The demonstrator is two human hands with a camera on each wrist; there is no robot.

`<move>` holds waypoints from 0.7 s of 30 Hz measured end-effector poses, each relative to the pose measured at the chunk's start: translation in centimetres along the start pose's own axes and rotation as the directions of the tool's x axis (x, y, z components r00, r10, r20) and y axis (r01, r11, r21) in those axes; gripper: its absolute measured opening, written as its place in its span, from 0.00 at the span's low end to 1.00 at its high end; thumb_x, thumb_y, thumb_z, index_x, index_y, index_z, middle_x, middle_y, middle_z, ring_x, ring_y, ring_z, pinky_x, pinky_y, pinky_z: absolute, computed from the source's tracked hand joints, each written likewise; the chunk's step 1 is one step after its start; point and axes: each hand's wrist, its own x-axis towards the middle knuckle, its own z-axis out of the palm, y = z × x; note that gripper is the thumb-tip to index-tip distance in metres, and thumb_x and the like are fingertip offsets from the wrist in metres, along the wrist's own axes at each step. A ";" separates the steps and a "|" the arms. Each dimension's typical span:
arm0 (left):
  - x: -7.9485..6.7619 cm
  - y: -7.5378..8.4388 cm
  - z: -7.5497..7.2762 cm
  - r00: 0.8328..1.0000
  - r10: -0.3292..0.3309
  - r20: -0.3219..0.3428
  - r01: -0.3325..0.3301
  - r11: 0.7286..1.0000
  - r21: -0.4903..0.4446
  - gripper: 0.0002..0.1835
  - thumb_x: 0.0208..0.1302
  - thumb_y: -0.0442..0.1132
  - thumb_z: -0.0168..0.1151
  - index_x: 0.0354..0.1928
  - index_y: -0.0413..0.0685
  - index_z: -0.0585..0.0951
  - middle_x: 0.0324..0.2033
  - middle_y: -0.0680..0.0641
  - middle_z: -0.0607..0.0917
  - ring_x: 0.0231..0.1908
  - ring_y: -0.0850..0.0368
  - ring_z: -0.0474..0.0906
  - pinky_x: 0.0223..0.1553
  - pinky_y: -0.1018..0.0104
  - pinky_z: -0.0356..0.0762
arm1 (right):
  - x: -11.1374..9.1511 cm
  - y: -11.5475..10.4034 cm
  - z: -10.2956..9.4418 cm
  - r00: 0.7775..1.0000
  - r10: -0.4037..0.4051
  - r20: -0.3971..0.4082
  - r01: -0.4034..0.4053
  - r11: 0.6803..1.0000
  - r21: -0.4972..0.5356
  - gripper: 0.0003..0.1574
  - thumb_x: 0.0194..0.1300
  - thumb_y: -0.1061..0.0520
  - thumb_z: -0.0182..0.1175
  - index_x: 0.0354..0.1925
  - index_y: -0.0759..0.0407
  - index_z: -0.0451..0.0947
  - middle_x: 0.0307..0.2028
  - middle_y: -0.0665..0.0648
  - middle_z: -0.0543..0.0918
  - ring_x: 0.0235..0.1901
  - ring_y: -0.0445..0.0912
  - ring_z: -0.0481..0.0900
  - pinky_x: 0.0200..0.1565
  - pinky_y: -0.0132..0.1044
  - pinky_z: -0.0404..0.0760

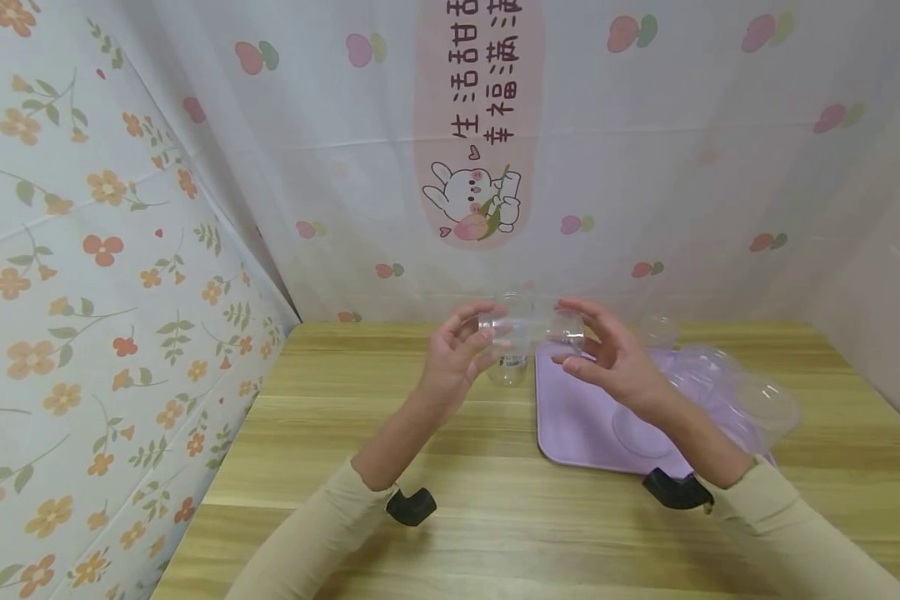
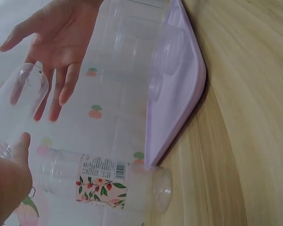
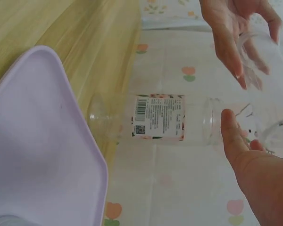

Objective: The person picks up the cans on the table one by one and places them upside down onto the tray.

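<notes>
My left hand (image 1: 457, 350) holds a clear plastic jar (image 1: 528, 329) lying sideways in the air, with thumb and fingers at its left end. Around the other end my right hand (image 1: 618, 358) stands with thumb and fingers spread. In the left wrist view the right hand's (image 2: 61, 47) fingers are fairly straight beside the jar (image 2: 19, 99). Whether they touch it I cannot tell. Just behind the hands a second clear jar (image 3: 158, 117) stands upright on the table. It bears a floral label with a barcode (image 3: 140, 109).
A lilac tray (image 1: 570, 425) lies right of the standing jar. Several clear round containers (image 1: 765, 404) lie on and around it, partly behind my right forearm. The wooden table (image 1: 330, 425) meets a printed curtain (image 1: 345, 167) at the back, with a flowered curtain (image 1: 105, 333) at left.
</notes>
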 end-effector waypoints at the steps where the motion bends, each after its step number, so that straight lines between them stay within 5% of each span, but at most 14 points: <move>1: 0.0 -0.1 0.2 1.000 0.000 0.002 0.000 1.000 -0.004 0.17 0.73 0.30 0.56 0.61 0.41 0.75 0.60 0.40 0.77 0.63 0.35 0.72 0.59 0.51 0.75 | 0.0 0.0 0.1 1.000 0.002 0.004 -0.002 1.000 0.001 0.45 0.66 0.78 0.59 0.76 0.60 0.58 0.72 0.63 0.58 0.61 0.62 0.73 0.56 0.48 0.80; 8: -0.2 -0.9 1.0 1.000 -0.015 0.018 0.015 0.999 -0.034 0.17 0.73 0.29 0.55 0.61 0.42 0.75 0.60 0.39 0.77 0.60 0.39 0.74 0.58 0.48 0.76 | 0.2 -0.1 0.7 0.999 0.028 -0.034 -0.030 0.998 -0.053 0.41 0.69 0.74 0.59 0.75 0.56 0.61 0.68 0.68 0.63 0.55 0.60 0.80 0.51 0.44 0.83; 14: -0.4 -1.0 1.1 0.999 -0.034 0.001 0.034 0.999 -0.018 0.18 0.72 0.30 0.55 0.62 0.40 0.73 0.62 0.37 0.76 0.55 0.49 0.78 0.59 0.46 0.74 | 0.2 0.0 1.0 0.997 0.019 -0.072 -0.023 0.998 -0.057 0.33 0.69 0.74 0.60 0.68 0.66 0.64 0.63 0.72 0.65 0.44 0.56 0.85 0.47 0.43 0.85; 21: -0.5 -0.9 0.9 0.999 -0.053 -0.002 0.053 0.999 0.011 0.18 0.72 0.31 0.56 0.62 0.39 0.73 0.62 0.38 0.76 0.61 0.38 0.73 0.60 0.46 0.73 | 0.1 0.2 1.0 0.998 0.014 -0.065 -0.016 0.999 -0.035 0.33 0.68 0.76 0.60 0.67 0.70 0.63 0.62 0.74 0.66 0.44 0.55 0.84 0.47 0.44 0.85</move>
